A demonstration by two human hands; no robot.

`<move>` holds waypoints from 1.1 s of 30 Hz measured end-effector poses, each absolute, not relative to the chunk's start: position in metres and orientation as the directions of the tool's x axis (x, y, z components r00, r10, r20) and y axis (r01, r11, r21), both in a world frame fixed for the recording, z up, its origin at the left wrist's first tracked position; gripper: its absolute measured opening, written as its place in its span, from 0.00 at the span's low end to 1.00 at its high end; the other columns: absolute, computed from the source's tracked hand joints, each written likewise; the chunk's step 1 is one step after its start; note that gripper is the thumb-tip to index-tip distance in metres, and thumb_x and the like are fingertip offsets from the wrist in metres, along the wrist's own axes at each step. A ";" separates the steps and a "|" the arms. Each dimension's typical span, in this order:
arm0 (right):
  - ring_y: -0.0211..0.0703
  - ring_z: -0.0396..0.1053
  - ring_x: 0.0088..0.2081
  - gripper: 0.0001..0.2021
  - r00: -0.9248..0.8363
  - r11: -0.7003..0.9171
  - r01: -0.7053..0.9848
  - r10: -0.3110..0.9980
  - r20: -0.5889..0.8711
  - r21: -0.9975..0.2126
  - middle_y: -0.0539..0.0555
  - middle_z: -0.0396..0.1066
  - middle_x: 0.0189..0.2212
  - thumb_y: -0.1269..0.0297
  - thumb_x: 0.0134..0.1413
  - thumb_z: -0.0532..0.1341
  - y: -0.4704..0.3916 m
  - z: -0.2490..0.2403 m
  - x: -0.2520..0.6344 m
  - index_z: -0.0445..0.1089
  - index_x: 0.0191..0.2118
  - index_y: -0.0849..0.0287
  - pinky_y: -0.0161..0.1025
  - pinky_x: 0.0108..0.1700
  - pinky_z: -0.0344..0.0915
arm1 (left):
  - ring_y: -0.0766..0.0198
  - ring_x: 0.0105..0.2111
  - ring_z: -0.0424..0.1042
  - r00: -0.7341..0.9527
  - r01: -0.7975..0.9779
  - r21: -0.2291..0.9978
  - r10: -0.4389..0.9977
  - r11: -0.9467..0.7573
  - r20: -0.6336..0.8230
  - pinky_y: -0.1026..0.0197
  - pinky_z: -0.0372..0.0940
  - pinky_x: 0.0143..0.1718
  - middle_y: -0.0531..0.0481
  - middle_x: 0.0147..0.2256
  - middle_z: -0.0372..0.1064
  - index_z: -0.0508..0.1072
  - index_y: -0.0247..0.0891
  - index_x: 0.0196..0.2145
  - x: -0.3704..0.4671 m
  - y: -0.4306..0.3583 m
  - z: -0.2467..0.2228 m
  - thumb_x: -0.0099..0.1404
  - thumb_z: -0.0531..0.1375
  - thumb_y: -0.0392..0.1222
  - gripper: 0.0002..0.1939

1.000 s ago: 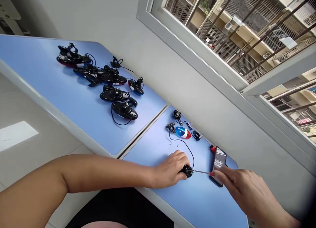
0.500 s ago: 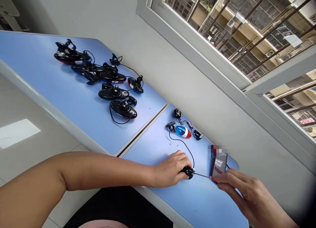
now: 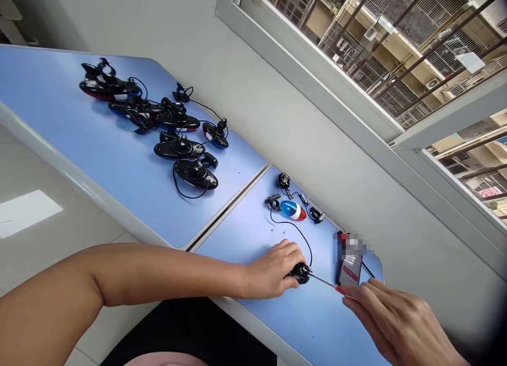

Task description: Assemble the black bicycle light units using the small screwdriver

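My left hand (image 3: 274, 271) is closed around a black plastic light housing (image 3: 301, 274) and presses it on the blue table. Much of the housing is hidden under the fingers, and a thin black cable runs from it. A screwdriver (image 3: 321, 280) with a red handle end is pinched in my right hand (image 3: 390, 310); its tip meets the mount side of the housing. Beyond the left hand lie a blue, white and red light cover (image 3: 293, 210), a black clamp (image 3: 273, 200) on the cable, and small screws (image 3: 284, 232).
A phone-like dark device (image 3: 350, 271), partly blurred out, lies by the wall near my right hand. Several black bike lights (image 3: 196, 174) with cables rest on the left table (image 3: 130, 181). A gap (image 3: 227, 208) separates the two tables. Small parts (image 3: 283, 180) lie along the wall.
The view has shifted slightly. My right hand and the screwdriver handle have dipped a little, and the shaft slants more steeply. My left hand still holds the housing in place.
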State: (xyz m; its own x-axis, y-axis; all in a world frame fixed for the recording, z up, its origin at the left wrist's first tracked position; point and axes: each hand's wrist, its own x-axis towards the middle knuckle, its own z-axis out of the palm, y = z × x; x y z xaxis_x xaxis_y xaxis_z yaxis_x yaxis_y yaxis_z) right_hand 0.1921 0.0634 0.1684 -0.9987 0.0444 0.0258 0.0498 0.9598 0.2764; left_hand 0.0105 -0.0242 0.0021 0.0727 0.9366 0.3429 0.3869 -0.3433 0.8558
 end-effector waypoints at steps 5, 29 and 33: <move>0.36 0.59 0.12 0.24 -0.905 0.905 0.403 0.416 -0.091 0.136 0.46 0.61 0.11 0.52 0.70 0.43 0.064 0.160 0.182 0.64 0.25 0.54 0.35 0.16 0.49 | 0.55 0.47 0.61 0.102 0.403 0.841 0.932 -0.359 0.349 0.55 0.61 0.49 0.46 0.45 0.65 0.65 0.39 0.45 0.013 -0.026 -0.001 0.61 0.63 0.30 0.16; 0.39 0.70 0.20 0.10 -0.945 0.956 0.284 0.293 -0.144 0.078 0.49 0.72 0.25 0.63 0.69 0.45 0.058 0.165 0.190 0.61 0.45 0.56 0.34 0.21 0.59 | 0.55 0.48 0.61 0.090 0.387 0.849 0.931 -0.359 0.353 0.55 0.61 0.51 0.46 0.45 0.65 0.64 0.39 0.47 0.012 -0.023 -0.003 0.61 0.63 0.31 0.18; 0.40 0.68 0.18 0.13 -0.946 0.949 0.287 0.303 -0.117 0.134 0.47 0.68 0.19 0.58 0.69 0.47 0.061 0.165 0.190 0.62 0.34 0.54 0.35 0.19 0.54 | 0.55 0.48 0.61 0.089 0.391 0.849 0.933 -0.354 0.348 0.56 0.61 0.51 0.46 0.45 0.65 0.64 0.39 0.46 0.012 -0.023 -0.002 0.61 0.64 0.31 0.18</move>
